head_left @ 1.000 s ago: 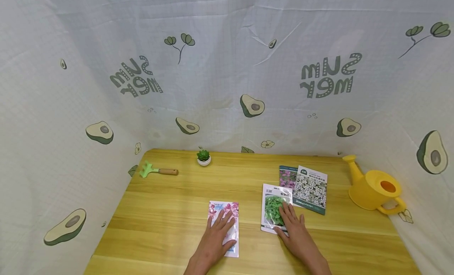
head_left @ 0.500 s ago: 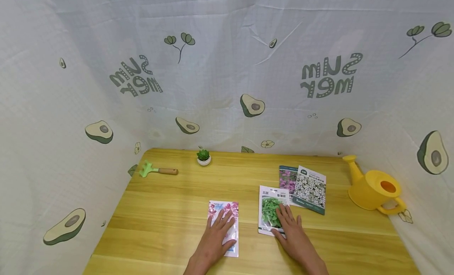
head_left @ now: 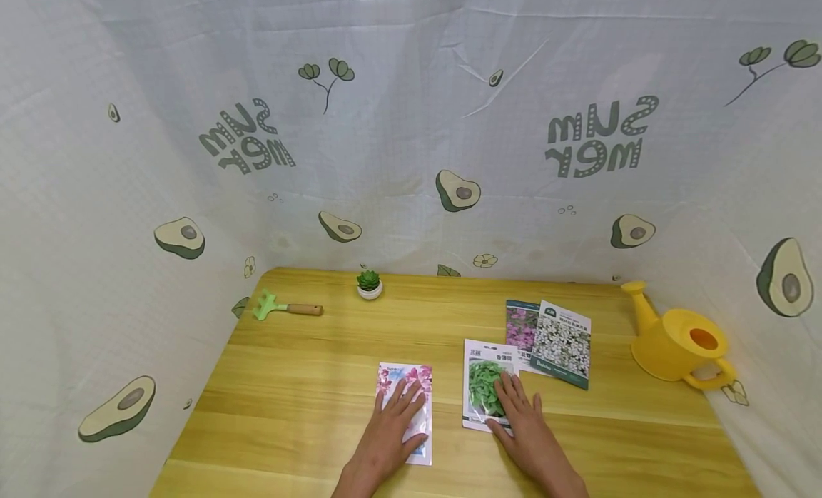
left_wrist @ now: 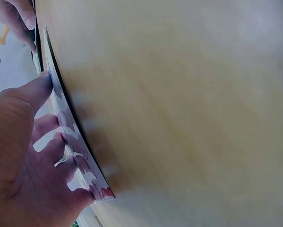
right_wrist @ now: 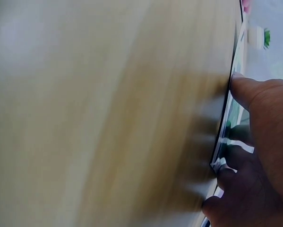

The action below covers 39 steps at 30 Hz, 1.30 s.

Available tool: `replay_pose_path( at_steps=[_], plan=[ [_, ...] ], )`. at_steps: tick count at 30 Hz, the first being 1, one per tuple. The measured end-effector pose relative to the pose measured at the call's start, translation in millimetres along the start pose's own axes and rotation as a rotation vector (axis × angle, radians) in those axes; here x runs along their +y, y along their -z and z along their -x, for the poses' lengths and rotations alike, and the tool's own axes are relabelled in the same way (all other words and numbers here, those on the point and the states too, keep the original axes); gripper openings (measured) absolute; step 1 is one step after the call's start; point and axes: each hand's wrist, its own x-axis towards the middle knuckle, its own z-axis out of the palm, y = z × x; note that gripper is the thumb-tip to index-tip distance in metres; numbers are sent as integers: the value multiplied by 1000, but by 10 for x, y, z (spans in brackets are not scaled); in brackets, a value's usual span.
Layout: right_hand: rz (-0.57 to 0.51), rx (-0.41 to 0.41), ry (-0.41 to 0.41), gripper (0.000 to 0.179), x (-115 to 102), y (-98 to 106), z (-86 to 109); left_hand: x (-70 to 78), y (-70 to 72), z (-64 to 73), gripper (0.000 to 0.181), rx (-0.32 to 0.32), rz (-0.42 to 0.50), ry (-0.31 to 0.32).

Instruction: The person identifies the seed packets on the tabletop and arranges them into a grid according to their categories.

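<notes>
My left hand (head_left: 390,430) rests with spread fingers on a seed packet with pink flowers (head_left: 420,384), flat on the table. In the left wrist view its thumb and fingertips press along the face of that pink packet (left_wrist: 77,142). My right hand (head_left: 526,430) lies on the lower right part of a white seed packet with green leaves (head_left: 483,384). The right wrist view shows those fingertips against the green-leaf packet (right_wrist: 234,111). Behind it, a packet with white flowers (head_left: 561,344) overlaps one with purple flowers (head_left: 521,323).
A yellow watering can (head_left: 681,344) stands at the right edge of the wooden table (head_left: 289,412). At the back left are a small potted succulent (head_left: 369,285) and a green hand rake (head_left: 285,308) with a wooden handle. Printed cloth (head_left: 385,127) hangs around the table.
My right hand has slid the green-leaf packet left and slightly toward me, showing more of the purple-flower packet's lower edge. My left hand and the pink packet have stayed in place.
</notes>
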Motion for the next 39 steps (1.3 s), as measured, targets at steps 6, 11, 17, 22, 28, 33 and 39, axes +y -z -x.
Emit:
replay_pose_path(
  at_steps=[6, 11, 17, 22, 28, 33, 39],
  plan=[
    [-14, -9, -3, 73, -37, -23, 19, 7, 32, 5, 66, -5, 6, -8],
    [-23, -6, -1, 73, -62, -41, 34, -6, 10, 4, 67, -12, 16, 6],
    [-10, -26, -11, 73, -74, -55, 47, -6, 7, 0, 67, -20, 6, 9],
    [-4, -32, -14, 73, -83, -61, 53, 4, 24, 1, 66, -14, 11, 3],
    [-16, -39, -17, 74, -87, -72, 63, -3, 24, 18, 65, 25, -1, -35],
    [-24, -19, -6, 73, -95, -87, 83, 2, 26, 9, 66, 11, 4, -29],
    [-17, -6, 4, 73, -109, -116, 103, 37, 67, -7, 67, -34, 10, 9]
  ],
)
